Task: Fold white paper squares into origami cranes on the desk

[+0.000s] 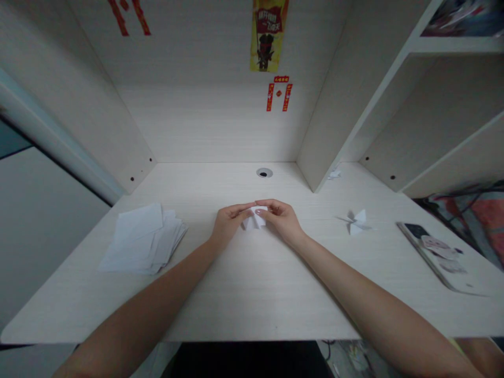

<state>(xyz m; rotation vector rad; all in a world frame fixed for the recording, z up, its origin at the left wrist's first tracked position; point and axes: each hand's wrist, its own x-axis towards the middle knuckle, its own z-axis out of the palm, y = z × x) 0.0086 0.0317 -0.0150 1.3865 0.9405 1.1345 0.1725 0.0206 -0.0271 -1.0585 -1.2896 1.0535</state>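
A small piece of folded white paper [255, 220] is held between both hands at the middle of the desk, with creased flaps pointing down toward me. My left hand [231, 220] pinches its left side, thumb in front and fingers behind along the top. On the right side, my right hand [281, 218] grips it the same way, its thumb pressed on the front. The fingertips of both hands meet at the paper's top edge. To the right rests a folded white paper figure [356, 222] with pointed wings, apart from the hands.
A loose stack of white paper sheets [137, 239] lies on the left of the desk [252, 299]. At the right is a flat white object with a cartoon print [444, 257]. An upright divider [334, 105] stands behind the paper figure. A cable hole [264, 172] sits near the back wall.
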